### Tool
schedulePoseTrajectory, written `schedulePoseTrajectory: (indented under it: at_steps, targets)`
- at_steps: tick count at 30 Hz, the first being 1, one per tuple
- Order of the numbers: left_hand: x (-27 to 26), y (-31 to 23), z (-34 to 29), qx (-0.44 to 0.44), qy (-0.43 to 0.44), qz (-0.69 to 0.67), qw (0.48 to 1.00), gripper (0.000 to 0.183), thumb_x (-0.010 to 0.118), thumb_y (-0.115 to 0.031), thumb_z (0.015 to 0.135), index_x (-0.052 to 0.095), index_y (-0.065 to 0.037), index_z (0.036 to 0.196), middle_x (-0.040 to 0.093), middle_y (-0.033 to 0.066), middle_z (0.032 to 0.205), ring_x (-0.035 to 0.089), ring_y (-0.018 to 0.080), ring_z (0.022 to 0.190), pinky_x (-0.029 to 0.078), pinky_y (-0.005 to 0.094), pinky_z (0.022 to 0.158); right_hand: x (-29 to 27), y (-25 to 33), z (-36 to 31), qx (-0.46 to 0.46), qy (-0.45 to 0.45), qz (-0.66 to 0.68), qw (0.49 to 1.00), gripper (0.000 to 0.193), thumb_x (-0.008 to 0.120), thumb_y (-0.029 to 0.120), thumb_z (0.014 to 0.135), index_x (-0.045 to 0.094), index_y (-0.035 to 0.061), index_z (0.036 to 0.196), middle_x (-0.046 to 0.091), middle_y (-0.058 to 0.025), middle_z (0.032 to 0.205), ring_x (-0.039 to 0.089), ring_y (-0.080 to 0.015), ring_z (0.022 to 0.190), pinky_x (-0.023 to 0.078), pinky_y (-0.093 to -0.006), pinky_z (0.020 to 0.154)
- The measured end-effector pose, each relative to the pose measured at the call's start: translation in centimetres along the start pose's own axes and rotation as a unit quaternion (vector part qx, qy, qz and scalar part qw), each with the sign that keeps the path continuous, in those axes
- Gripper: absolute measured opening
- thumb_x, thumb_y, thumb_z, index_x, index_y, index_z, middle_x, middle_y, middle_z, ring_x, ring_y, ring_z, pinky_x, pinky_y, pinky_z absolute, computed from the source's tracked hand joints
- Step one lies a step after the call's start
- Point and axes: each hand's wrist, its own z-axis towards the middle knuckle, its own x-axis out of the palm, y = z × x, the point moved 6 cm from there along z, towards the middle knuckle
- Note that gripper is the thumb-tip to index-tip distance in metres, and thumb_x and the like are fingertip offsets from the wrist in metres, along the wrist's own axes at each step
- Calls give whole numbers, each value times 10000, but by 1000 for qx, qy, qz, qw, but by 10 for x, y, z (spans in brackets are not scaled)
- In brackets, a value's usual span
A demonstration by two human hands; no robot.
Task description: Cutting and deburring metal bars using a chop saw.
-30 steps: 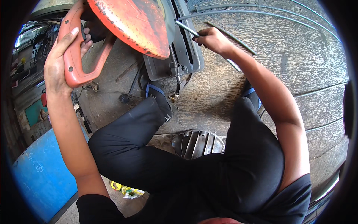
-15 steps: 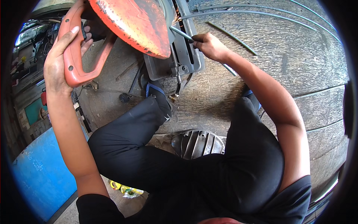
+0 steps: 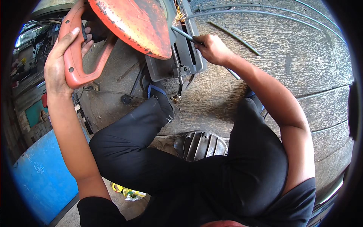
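At the upper left my left hand (image 3: 60, 56) is closed round the orange D-shaped handle of a cut-off saw (image 3: 132, 26), thumb lying along its top. The saw's scuffed orange guard hides most of its disc. My right hand (image 3: 212, 49) grips a metal rod (image 3: 185, 34), whose far end meets the disc's edge. Orange sparks (image 3: 179, 16) spray just beyond that end. Below the disc lies the grey saw base (image 3: 159, 68) with a threaded clamp screw (image 3: 176, 60). A lighter length of rod shows under my right wrist.
Long thin rods (image 3: 257, 12) stretch across the worn board floor (image 3: 295, 68) at the upper right, with a short rod (image 3: 236, 39) nearer. My sandalled feet flank the saw base. A ribbed metal piece (image 3: 200, 145) lies between my legs, and a blue panel (image 3: 45, 174) stands at the left.
The sparks by the disc have grown brighter and larger. My right hand has shifted very slightly; the left hand and saw handle stay almost where they were.
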Motion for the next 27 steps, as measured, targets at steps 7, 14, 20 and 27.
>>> schedulePoseTrajectory:
  at_steps: [7, 14, 20, 27]
  targets:
    - [0, 0, 0, -3, 0, -2, 1000, 548, 604, -177, 909, 389, 83, 1341, 527, 189, 1204, 540, 251, 1113, 430, 398, 1020, -4, 6, -2, -22, -22, -10, 999, 257, 565, 149, 868, 658, 9, 1063, 653, -241, 882, 629, -412, 869, 500, -450, 809]
    - [-2, -1, 2, 2, 7, 6, 1000, 527, 617, -165, 903, 414, 78, 1325, 553, 165, 1156, 570, 233, 1031, 455, 386, 986, 6, -20, -2, 127, 2, 173, 977, 302, 464, 156, 852, 708, -17, 895, 625, -145, 683, 563, -172, 616, 459, -318, 601]
    - [-1, 0, 1, 10, -2, -18, 1000, 440, 619, -134, 895, 482, 60, 1265, 604, 157, 1086, 613, 213, 947, 512, 345, 878, 17, -21, -6, 92, 7, 286, 954, 260, 482, 147, 881, 673, -27, 848, 565, -51, 648, 491, -102, 565, 412, -264, 526]
    - [0, 0, 2, 1, 20, -7, 1000, 541, 594, -163, 915, 377, 78, 1348, 543, 181, 1227, 569, 248, 1103, 437, 387, 1012, 33, -18, -5, 149, 41, 343, 926, 227, 523, 151, 895, 646, -36, 927, 555, -33, 648, 501, -112, 549, 421, -262, 523]
